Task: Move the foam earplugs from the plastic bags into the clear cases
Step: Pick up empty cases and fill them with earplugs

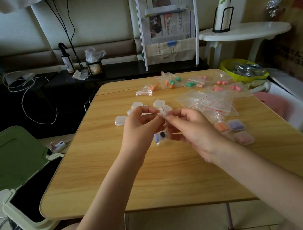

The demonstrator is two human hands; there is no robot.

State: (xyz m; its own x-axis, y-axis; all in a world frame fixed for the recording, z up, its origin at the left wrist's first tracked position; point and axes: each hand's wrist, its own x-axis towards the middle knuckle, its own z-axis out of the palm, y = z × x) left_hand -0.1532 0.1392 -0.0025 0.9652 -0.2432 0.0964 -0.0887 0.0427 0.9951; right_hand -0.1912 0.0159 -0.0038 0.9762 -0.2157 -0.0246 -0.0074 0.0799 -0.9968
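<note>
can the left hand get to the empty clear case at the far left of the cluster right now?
Probably not at once: the left hand and right hand both pinch a small clear plastic bag. The path to the empty clear square case looks free, with bare wooden table around it.

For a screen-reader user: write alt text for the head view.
Both hands, left hand and right hand, pinch the top of a small plastic bag holding bluish-purple earplugs above a wooden folding table. Empty clear cases lie behind the hands, filled cases to the right, and bagged earplugs along the far edge.
</note>
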